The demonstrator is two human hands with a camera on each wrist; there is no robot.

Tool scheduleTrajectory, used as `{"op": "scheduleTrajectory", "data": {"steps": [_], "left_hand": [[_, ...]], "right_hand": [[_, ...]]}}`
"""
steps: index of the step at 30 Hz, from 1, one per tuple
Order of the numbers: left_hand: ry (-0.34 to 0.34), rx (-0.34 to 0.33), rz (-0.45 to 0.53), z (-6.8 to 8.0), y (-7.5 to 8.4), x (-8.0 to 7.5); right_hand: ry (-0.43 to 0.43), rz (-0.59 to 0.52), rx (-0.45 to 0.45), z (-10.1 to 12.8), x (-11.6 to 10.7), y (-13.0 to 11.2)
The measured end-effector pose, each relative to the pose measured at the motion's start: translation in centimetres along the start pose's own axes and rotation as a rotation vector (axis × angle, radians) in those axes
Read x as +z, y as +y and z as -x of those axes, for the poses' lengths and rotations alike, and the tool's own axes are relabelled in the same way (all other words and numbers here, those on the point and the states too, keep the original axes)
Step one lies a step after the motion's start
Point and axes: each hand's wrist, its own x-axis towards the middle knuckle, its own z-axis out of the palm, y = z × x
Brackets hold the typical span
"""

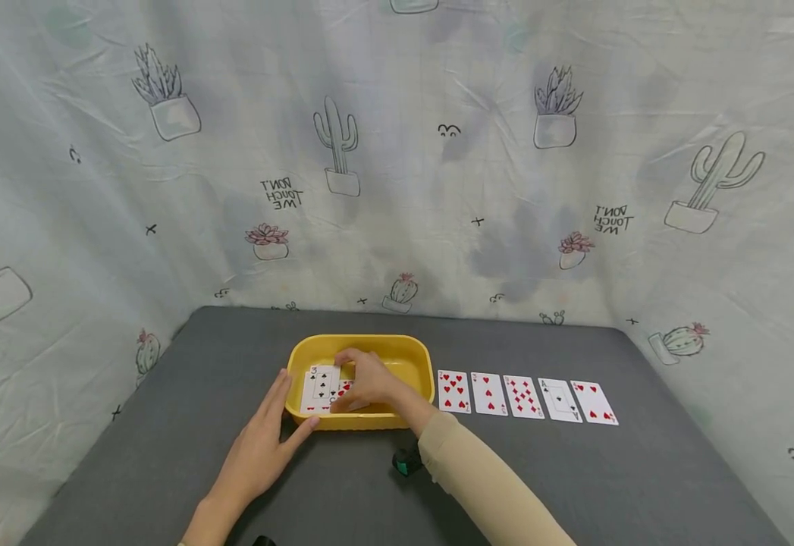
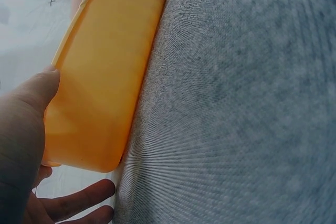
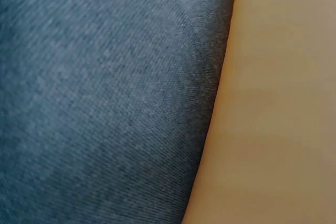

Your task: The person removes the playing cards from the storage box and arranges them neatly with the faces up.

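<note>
My left hand (image 1: 258, 446) holds the left end of a yellow plastic basin (image 1: 418, 350), fingers along its left side. In the left wrist view the thumb (image 2: 46, 85) lies at the basin's rim, and two fingers stretch past its corner. My right hand (image 1: 368, 379) reaches inside the basin, its bent fingers and thumb on a red-pip playing card (image 1: 345, 387) that they partly cover. Left of these fingers lies a three with black pips (image 1: 318, 388), face up. The right wrist view shows only the basin's outer wall (image 3: 273, 108) and the tabletop.
Several playing cards lie face up in a row right of the basin, from a seven of hearts (image 1: 454, 391) to a black ace (image 1: 560, 400) and another hearts card (image 1: 594, 402). A small black-green object (image 1: 405, 461) shows below the right forearm. Printed cloth hangs around the grey table (image 1: 540, 485).
</note>
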Motion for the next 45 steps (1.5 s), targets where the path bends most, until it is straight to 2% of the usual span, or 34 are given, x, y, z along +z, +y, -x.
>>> {"op": "scheduleTrajectory", "data": {"steps": [16,29,35,40,45], "left_hand": [[0.002,0.002,0.014,0.4,-0.2,-0.3],[0.007,-0.002,0.01,0.3,-0.1,-0.3],[0.01,0.004,0.021,0.3,-0.2,-0.2],[-0.003,-0.007,0.016,0.3,-0.3,0.0],[0.001,-0.008,0.011,0.1,-0.2,0.1]], "right_hand": [[0.007,0.136,-0.073,-0.1,0.4,-0.9],[0.0,0.094,-0.101,-0.1,0.1,-1.1],[-0.025,0.017,-0.127,0.0,-0.3,-0.9],[0.004,-0.063,-0.101,1.0,-1.9,-0.2],[0.051,-0.149,-0.149,2.9,-5.6,0.5]]}}
